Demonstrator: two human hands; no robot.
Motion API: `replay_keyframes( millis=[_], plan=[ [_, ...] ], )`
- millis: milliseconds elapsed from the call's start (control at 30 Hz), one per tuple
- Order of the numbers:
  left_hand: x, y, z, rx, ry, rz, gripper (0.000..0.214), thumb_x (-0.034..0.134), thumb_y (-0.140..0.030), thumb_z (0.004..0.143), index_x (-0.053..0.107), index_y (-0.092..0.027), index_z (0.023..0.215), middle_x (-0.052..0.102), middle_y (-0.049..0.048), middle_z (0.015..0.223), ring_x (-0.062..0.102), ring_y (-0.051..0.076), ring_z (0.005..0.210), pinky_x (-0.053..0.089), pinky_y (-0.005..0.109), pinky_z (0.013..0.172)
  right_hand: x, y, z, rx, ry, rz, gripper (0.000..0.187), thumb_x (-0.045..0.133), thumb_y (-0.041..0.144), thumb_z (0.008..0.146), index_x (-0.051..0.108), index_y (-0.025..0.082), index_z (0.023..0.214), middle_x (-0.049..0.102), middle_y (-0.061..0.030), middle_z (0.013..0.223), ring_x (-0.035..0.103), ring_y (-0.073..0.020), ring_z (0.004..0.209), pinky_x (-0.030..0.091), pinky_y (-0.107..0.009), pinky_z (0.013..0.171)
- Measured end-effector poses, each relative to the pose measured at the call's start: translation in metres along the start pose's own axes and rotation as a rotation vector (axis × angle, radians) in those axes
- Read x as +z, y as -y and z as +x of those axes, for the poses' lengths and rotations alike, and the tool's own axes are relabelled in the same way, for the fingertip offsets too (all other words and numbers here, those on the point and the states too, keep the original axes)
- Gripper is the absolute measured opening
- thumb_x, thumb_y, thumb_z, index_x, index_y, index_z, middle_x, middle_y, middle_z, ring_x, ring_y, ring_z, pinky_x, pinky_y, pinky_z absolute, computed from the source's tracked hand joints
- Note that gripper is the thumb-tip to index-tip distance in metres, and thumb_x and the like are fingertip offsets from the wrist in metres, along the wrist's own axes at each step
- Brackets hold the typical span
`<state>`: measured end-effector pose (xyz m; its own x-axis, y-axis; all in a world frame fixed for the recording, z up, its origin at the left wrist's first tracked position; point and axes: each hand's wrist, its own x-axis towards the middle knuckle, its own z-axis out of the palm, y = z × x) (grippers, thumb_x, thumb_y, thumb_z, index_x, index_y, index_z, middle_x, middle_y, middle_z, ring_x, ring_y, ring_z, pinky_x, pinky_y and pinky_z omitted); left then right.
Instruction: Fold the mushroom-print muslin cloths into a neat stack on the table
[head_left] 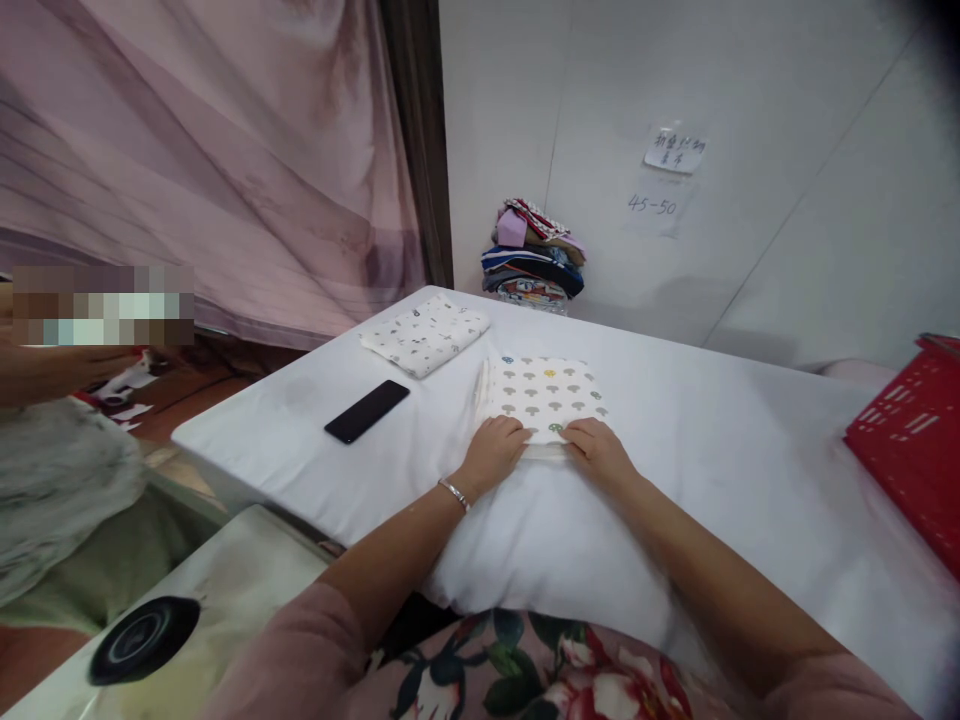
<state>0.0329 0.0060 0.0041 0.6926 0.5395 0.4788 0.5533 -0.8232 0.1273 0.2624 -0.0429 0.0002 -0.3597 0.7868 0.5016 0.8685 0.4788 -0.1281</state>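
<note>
A folded white cloth with a mushroom print [546,392] lies on the white table [720,440] in front of me. My left hand [495,448] and my right hand [596,448] both rest on its near edge, fingers curled and pinching the fabric. A bracelet sits on my left wrist. A second folded white cloth with small prints [424,334] lies further back to the left, apart from both hands.
A black phone [367,410] lies on the table left of my hands. A stack of folded coloured clothes [534,255] stands at the far edge against the wall. A red basket [911,440] is at the right. Another person sits at the far left.
</note>
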Motion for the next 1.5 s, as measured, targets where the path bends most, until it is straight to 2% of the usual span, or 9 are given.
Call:
replay_keyframes(
  millis=[200,333,500,667,800,933,1100,1267,1500],
  plan=[
    [-0.007,0.009,-0.017,-0.055,-0.046,-0.010,0.016,0.049,-0.018,0.087,0.062,-0.021,0.097,0.061,0.0035,0.093,0.050,0.018,0.091,0.038,0.032,0.079,-0.003,-0.007,-0.013,-0.055,-0.006,0.038,0.030,0.040,0.021,0.093,0.061,0.024,0.113,0.063,-0.0075,0.108,0.056,-0.0206,0.099,0.046,-0.036,0.083],
    [-0.007,0.012,-0.024,-0.091,-0.025,0.006,0.015,0.051,-0.016,0.085,0.061,-0.020,0.095,0.061,0.0041,0.092,0.050,0.019,0.089,0.038,0.033,0.078,-0.005,-0.008,-0.013,-0.031,0.008,0.046,0.031,0.039,0.020,0.092,0.063,0.026,0.111,0.065,-0.0065,0.107,0.059,-0.0208,0.097,0.047,-0.036,0.082],
    [-0.006,0.009,-0.024,-0.073,-0.009,0.024,0.015,0.049,-0.015,0.085,0.061,-0.020,0.093,0.061,0.0049,0.090,0.051,0.019,0.087,0.039,0.034,0.075,-0.011,0.011,0.009,-0.019,0.043,0.026,0.032,0.047,0.025,0.088,0.058,0.023,0.117,0.059,-0.0103,0.121,0.053,-0.0257,0.110,0.044,-0.045,0.091],
    [-0.016,0.009,-0.033,-0.106,-0.037,-0.066,0.014,0.051,-0.020,0.086,0.062,-0.021,0.094,0.062,0.0044,0.090,0.053,0.018,0.089,0.041,0.034,0.079,0.006,0.032,0.014,-0.049,0.190,0.017,0.042,0.045,0.028,0.089,0.046,0.023,0.131,0.048,-0.0102,0.135,0.041,-0.0257,0.126,0.035,-0.050,0.101],
    [-0.028,0.016,-0.044,-0.278,-0.110,-0.219,0.018,0.048,-0.026,0.088,0.064,-0.021,0.082,0.063,0.0024,0.088,0.055,0.015,0.088,0.044,0.030,0.079,0.010,0.031,0.012,0.004,0.262,0.091,0.042,0.041,0.034,0.091,0.045,0.026,0.132,0.046,-0.0080,0.138,0.039,-0.0243,0.129,0.032,-0.050,0.103],
    [-0.033,0.035,-0.029,-0.594,-0.224,-0.367,0.017,0.049,-0.024,0.083,0.065,-0.020,0.079,0.064,0.0012,0.085,0.058,0.014,0.080,0.046,0.027,0.071,0.001,0.025,0.038,0.060,0.179,0.178,0.040,0.039,0.037,0.092,0.051,0.024,0.128,0.051,-0.0079,0.133,0.041,-0.0244,0.127,0.036,-0.048,0.101],
    [-0.026,0.056,0.015,-0.852,-0.080,-0.484,0.019,0.054,-0.034,0.079,0.065,-0.020,0.073,0.069,0.0017,0.079,0.061,0.015,0.073,0.044,0.026,0.065,0.009,0.019,0.091,0.167,0.075,0.299,0.029,0.046,0.027,0.086,0.066,0.021,0.107,0.063,-0.0083,0.117,0.056,-0.0236,0.111,0.044,-0.043,0.094],
    [-0.016,0.056,0.036,-1.015,0.077,-0.380,0.026,0.062,-0.044,0.071,0.064,-0.019,0.078,0.069,0.0053,0.086,0.062,0.020,0.081,0.040,0.026,0.061,0.036,0.014,0.135,0.485,0.213,0.437,0.021,0.050,0.021,0.079,0.069,0.020,0.088,0.071,-0.0020,0.081,0.065,-0.0177,0.077,0.050,-0.028,0.071],
    [-0.010,0.051,0.034,-1.032,0.060,-0.368,0.016,0.063,-0.035,0.070,0.060,-0.020,0.077,0.068,0.0048,0.085,0.062,0.021,0.080,0.040,0.027,0.061,0.063,0.015,0.190,0.710,0.394,0.434,0.016,0.052,0.023,0.081,0.064,0.014,0.075,0.059,-0.0005,0.046,0.054,-0.0115,0.040,0.043,-0.020,0.044]
  ],
)
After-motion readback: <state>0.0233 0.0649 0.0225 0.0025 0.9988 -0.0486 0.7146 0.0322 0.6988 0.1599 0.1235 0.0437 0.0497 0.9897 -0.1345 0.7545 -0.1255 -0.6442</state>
